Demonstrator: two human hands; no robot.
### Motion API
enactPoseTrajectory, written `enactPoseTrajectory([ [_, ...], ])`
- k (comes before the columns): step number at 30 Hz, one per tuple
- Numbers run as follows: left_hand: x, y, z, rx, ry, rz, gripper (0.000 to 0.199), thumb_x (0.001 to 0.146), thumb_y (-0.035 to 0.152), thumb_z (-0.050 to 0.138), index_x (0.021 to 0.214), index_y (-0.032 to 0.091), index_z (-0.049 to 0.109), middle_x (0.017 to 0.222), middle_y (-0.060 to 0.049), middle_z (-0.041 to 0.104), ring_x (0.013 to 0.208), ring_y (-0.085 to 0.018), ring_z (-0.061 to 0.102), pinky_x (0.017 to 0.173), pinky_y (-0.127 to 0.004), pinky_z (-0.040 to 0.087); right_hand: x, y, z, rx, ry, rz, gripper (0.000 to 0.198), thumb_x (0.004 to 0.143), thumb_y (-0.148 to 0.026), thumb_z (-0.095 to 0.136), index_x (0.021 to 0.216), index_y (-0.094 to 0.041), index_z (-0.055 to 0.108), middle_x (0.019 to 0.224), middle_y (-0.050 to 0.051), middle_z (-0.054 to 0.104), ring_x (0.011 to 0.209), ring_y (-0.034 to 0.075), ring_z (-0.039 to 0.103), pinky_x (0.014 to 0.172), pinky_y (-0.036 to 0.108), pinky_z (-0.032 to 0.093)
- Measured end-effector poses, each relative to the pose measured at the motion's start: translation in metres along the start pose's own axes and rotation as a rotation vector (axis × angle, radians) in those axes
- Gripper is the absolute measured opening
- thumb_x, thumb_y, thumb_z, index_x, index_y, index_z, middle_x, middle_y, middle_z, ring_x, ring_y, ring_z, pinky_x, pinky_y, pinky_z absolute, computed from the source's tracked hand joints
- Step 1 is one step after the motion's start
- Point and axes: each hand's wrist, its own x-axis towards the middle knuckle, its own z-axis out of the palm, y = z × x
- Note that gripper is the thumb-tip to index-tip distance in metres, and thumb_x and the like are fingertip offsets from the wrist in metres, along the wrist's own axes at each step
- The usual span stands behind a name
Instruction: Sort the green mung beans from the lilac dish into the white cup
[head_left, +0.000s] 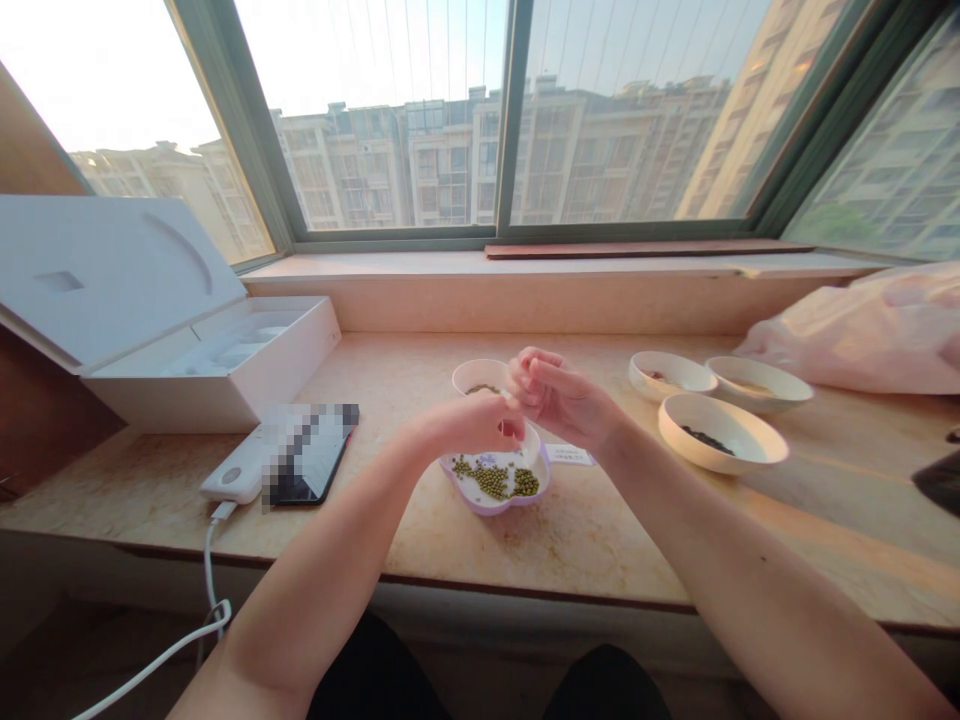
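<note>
A purple-rimmed dish (499, 508) holds green mung beans (491, 482) spread over its white bottom. My left hand (480, 422) hangs over the far part of this dish, its fingers curled downward and partly hidden. Beside it and slightly higher, my right hand (559, 393) is closed, thumb against bent fingers. Whatever either hand may pinch is too small or hidden to make out. Behind my hands stands a white bowl (471, 372) with small greenish-brown contents, partly covered by them. The hands nearly meet above the dish and bowl.
Three white bowls (724, 450) with small contents, one dark, stand at right near a plastic bag (862, 335). A paper label (568, 455) lies beside the dish. At left are an open white box (285, 360), a phone (319, 470) and a cabled power bank (234, 475).
</note>
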Motion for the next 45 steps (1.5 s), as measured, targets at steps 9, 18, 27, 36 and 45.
enactPoseTrajectory([
  [9,-0.005,0.013,0.007,0.158,-0.224,0.024,0.058,0.072,0.039,0.078,0.125,0.022,0.063,0.127,-0.006,0.065,0.118,-0.026,0.058,0.096,-0.034,0.046,0.014,0.026,-0.018,-1.059,0.521,-0.274,0.017,0.087,-0.034,0.067,0.091,-0.020,0.076,0.085,0.005,0.073,0.069,0.017,0.060,0.067,0.032,0.046],
  [18,0.000,0.011,0.014,0.103,-0.193,-0.057,0.031,0.072,0.028,0.080,0.101,0.021,0.070,0.101,-0.004,0.068,0.095,-0.024,0.061,0.079,-0.033,0.045,0.017,0.038,-0.032,-1.367,0.499,-0.180,0.030,0.094,-0.019,0.054,0.114,-0.018,0.075,0.111,0.010,0.076,0.093,0.022,0.069,0.084,0.035,0.050],
  [27,0.004,0.011,0.015,0.153,-0.230,-0.064,0.017,0.081,0.029,0.071,0.096,0.021,0.073,0.090,-0.004,0.070,0.081,-0.020,0.060,0.065,-0.031,0.038,0.015,0.034,-0.026,-1.368,0.521,-0.136,0.021,0.090,-0.027,0.061,0.102,-0.019,0.076,0.102,0.008,0.076,0.074,0.018,0.063,0.074,0.034,0.048],
  [36,0.004,0.006,0.018,0.134,-0.167,0.013,0.013,0.086,0.026,0.062,0.078,0.018,0.068,0.079,-0.004,0.064,0.070,-0.017,0.051,0.060,-0.031,0.031,0.015,0.036,-0.031,-1.354,0.508,-0.163,0.019,0.089,-0.027,0.062,0.098,-0.019,0.075,0.102,0.009,0.075,0.076,0.019,0.063,0.076,0.034,0.049],
  [45,0.001,-0.003,0.003,-0.195,-0.111,0.015,0.014,0.095,0.025,0.044,0.081,0.020,0.047,0.079,0.001,0.053,0.073,-0.014,0.048,0.070,-0.027,0.040,0.015,0.034,-0.032,-1.342,0.521,-0.161,0.018,0.086,-0.026,0.063,0.097,-0.018,0.076,0.101,0.008,0.076,0.079,0.020,0.064,0.078,0.034,0.048],
])
